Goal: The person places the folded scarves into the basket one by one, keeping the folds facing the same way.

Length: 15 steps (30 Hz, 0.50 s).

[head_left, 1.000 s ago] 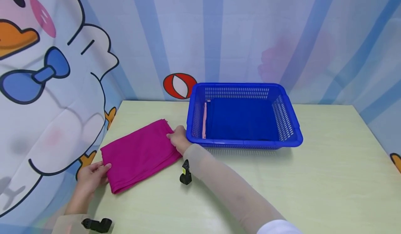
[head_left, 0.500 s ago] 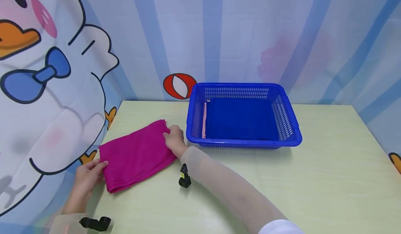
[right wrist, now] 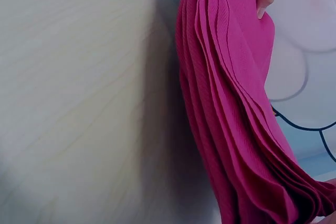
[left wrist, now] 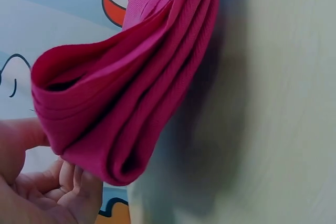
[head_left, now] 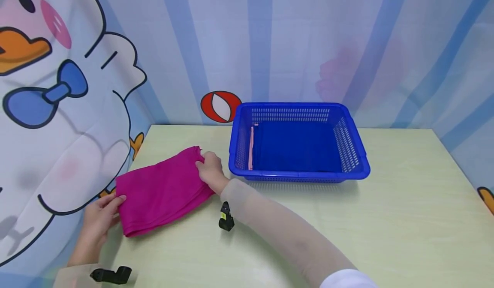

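Note:
A magenta cloth (head_left: 160, 193), folded in several layers, is held between both hands over the left part of the table. My left hand (head_left: 101, 215) pinches its left edge, thumb on top. At the right edge, my right hand (head_left: 211, 170) grips the cloth near its upper corner. In the left wrist view, the rounded fold of the cloth (left wrist: 115, 108) hangs off the tabletop with the thumb pressed against it. Stacked layers of the cloth (right wrist: 236, 98) run down the right wrist view; there the right hand shows only at the lower right edge.
A blue plastic basket (head_left: 305, 175) stands at the table's back, just right of my right hand. A thin pink strip (head_left: 251, 148) lies along its inner left side. The pale table (head_left: 401, 219) meets a printed curtain (head_left: 297, 39) at the back and left.
Both hands have shifted slightly left, carrying the magenta cloth with them. The cloth now sags a little more along its top edge. The basket stays in place.

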Tool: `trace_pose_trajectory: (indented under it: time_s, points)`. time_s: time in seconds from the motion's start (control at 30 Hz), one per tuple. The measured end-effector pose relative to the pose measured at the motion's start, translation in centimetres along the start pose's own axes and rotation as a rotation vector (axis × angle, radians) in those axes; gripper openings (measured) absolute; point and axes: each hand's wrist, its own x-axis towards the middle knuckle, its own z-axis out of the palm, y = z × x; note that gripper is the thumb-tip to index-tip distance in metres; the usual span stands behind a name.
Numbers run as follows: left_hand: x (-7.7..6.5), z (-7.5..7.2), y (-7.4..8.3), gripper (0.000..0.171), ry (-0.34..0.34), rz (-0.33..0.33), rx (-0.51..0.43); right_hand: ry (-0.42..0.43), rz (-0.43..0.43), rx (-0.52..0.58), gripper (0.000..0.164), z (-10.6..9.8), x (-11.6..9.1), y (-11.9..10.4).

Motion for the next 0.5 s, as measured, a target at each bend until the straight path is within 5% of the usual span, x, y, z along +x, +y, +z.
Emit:
trace_pose_trajectory:
  time_s: [0.5]
  points:
    - [-0.7, -0.9, 2.3, 0.067, 0.03, 0.009, -0.038, -0.017, 0.059, 0.097, 0.014, -1.9, -1.3, -2.7]
